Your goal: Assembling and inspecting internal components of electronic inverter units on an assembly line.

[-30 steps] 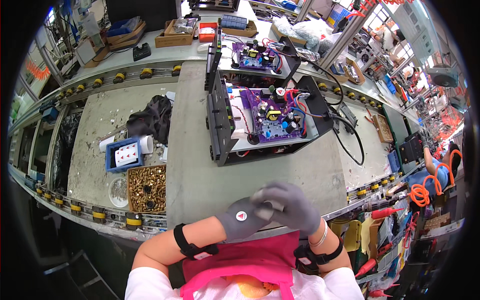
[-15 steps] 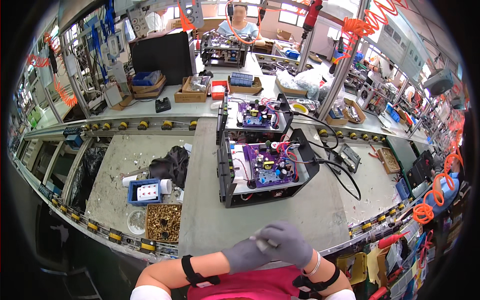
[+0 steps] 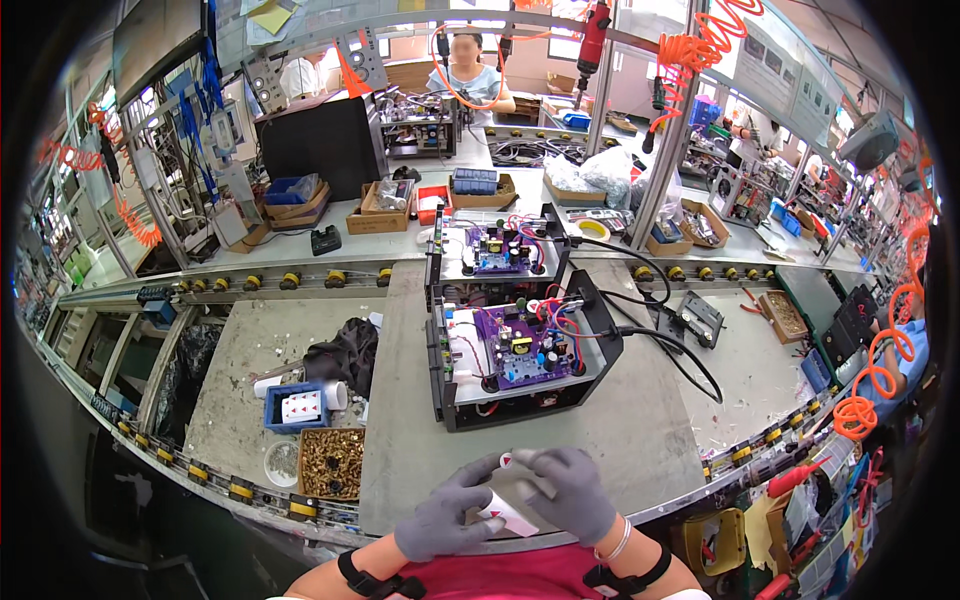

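Both my hands wear grey gloves and meet at the near edge of the grey workbench (image 3: pixel 640 440). My left hand (image 3: pixel 442 512) and my right hand (image 3: pixel 572 490) together hold a small white sheet with red marks (image 3: pixel 508 512), fingers pinching its edges. Just beyond them stands an open black chassis (image 3: pixel 520 372) with a purple circuit board (image 3: pixel 520 345) and red and blue wires inside. A second, similar unit (image 3: pixel 497 250) sits behind it.
To the left lie a blue bin (image 3: pixel 297 408), a tray of brass parts (image 3: pixel 332 463) and a black cloth (image 3: pixel 345 352). Black cables (image 3: pixel 690 350) trail right of the chassis. A person stands at the far bench (image 3: pixel 472 75); another sits at the right edge (image 3: pixel 905 350).
The view has tilted upward, showing more of the far benches. My hands, first clasped low against my body, have lifted onto the bench edge and now hold the white sheet.
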`<state>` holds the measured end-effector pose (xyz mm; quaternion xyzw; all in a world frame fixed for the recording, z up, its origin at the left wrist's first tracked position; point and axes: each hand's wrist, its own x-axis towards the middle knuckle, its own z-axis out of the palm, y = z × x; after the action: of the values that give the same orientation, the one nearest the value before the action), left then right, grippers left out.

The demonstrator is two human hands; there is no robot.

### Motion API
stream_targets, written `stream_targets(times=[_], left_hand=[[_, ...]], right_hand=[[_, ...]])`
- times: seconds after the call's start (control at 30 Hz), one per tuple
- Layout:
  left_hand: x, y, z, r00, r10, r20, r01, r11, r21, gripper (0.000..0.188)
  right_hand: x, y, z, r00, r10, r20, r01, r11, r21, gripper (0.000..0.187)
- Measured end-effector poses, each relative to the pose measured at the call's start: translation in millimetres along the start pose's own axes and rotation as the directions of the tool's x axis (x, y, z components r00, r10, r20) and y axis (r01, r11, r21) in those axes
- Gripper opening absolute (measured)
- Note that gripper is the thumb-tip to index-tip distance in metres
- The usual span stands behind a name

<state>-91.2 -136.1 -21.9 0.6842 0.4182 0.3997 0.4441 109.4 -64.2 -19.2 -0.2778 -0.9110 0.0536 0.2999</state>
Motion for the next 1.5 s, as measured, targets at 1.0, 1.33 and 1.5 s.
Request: stream_targets(times=[1.0, 1.33, 1.5], left_hand=[[-119.4, -138.1, -159.0, 0.646, -0.112, -0.755, 0.463, 0.844, 0.271, 0.023], [-81.5, -108.6, -120.6, 0.614, 0.007, -0.79, 0.75, 0.306, 0.586, 0.062], [-12.3, -98.7, -59.2, 0.878, -0.008, -0.479, 0.349, 0.696, 0.627, 0.075]], right_hand=[[-61.5, 38.7, 64.0, 0.597, 0.672, 0.439, -0.518, -0.095, 0.85, 0.019], [-63.2, 34.7, 66.3, 0.623, 0.672, 0.401, -0.496, -0.057, 0.866, 0.016], [-63.6, 33.3, 65.8, 0.612, 0.696, 0.376, -0.493, -0.036, 0.869, 0.014]])
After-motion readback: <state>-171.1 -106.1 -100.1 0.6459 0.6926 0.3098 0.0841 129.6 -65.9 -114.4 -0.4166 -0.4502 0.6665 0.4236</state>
